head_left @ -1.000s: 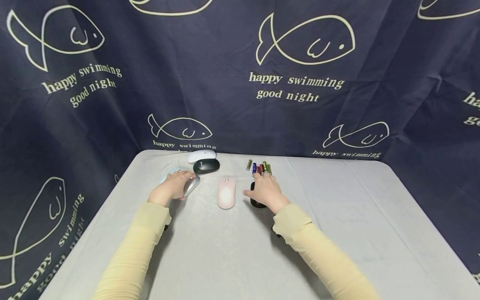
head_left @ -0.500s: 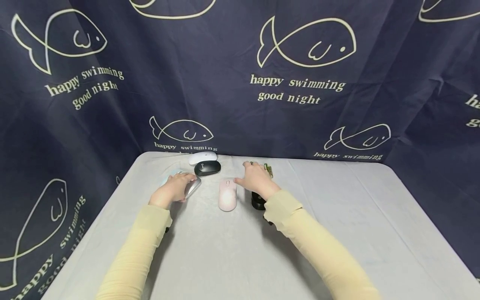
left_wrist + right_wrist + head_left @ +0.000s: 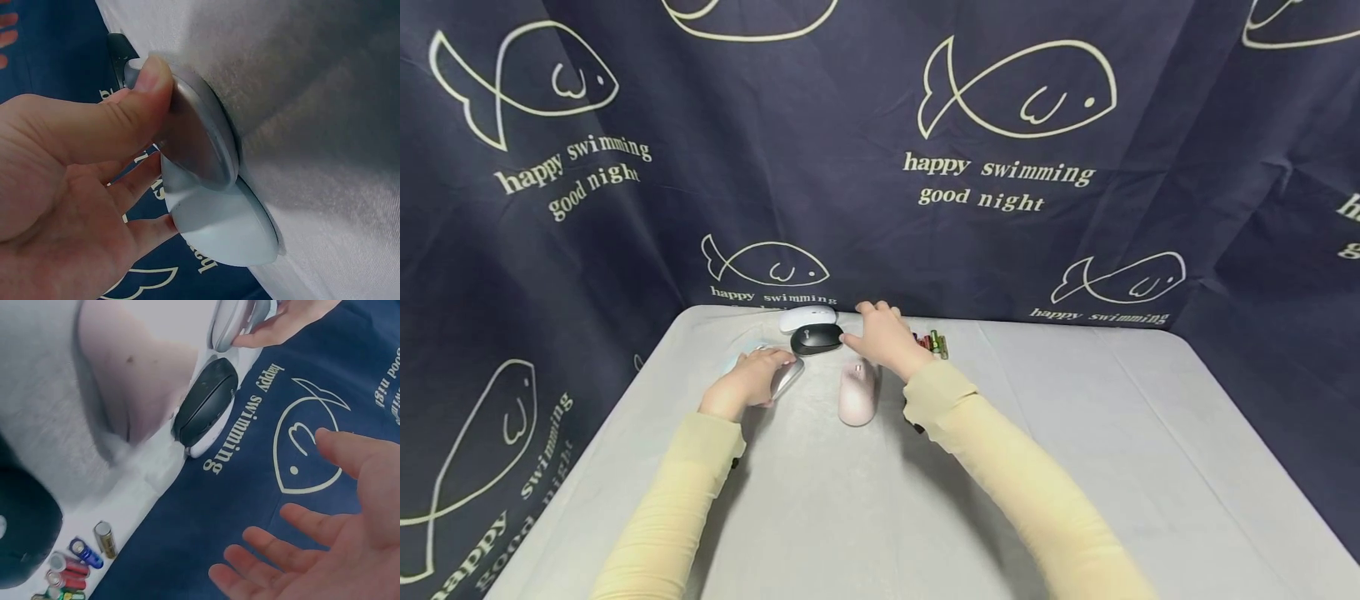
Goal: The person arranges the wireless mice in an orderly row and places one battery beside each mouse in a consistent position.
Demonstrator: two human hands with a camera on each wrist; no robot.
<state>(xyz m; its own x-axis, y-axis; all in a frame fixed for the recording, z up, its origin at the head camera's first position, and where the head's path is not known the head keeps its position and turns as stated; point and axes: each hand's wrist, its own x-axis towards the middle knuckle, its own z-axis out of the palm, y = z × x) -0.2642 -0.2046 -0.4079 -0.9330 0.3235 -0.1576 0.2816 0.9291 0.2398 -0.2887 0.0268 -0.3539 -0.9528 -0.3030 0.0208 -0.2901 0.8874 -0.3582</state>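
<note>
My left hand (image 3: 741, 385) holds a silver computer mouse (image 3: 200, 140) and a pale blue computer mouse (image 3: 231, 228) side by side. Its thumb lies on the silver one; fingertips reach the edge of the pale blue one. My right hand (image 3: 887, 337) is open with fingers spread and nothing in it. In the head view its thumb tip overlaps the end of a black computer mouse (image 3: 817, 337). A white computer mouse (image 3: 806, 317) lies right behind that. Just nearer to me than the right hand is a pink computer mouse (image 3: 856, 402).
Several small batteries (image 3: 936, 343) lie right of the right hand, partly hidden by it. Another black mouse (image 3: 28, 531) shows in the right wrist view, covered by my forearm in the head view. A dark blue curtain (image 3: 880, 208) hangs behind the table (image 3: 1075, 433).
My right hand has moved left and away from me, from the black mouse by the batteries toward the other black mouse. The left hand has stayed on its mice.
</note>
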